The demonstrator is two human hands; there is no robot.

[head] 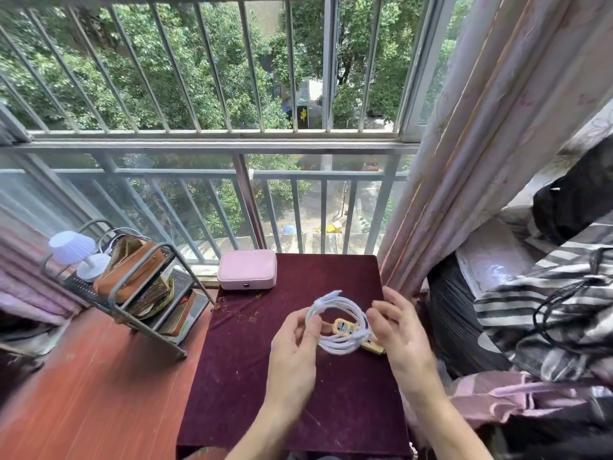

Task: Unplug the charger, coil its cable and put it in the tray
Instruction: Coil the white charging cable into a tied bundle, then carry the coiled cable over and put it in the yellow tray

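A white charger cable (341, 346) is wound into a round coil and held above a small table under a dark red velvet cloth (238, 360). My left hand (295, 346) pinches the coil's left side. My right hand (398, 333) grips its right side. One loose cable end (328, 296) sticks up at the top left of the coil. Seen through the coil, a yellow power strip (343, 327) lies on the cloth, its far end hidden by my right hand. No charger block or tray can be told apart.
A pink case (247, 273) sits at the table's back edge by the window railing (212, 149). A metal rack (139, 293) with a brown bag and a small white lamp (76, 252) stands left. Curtain (481, 161) and piled striped fabric (547, 310) crowd the right.
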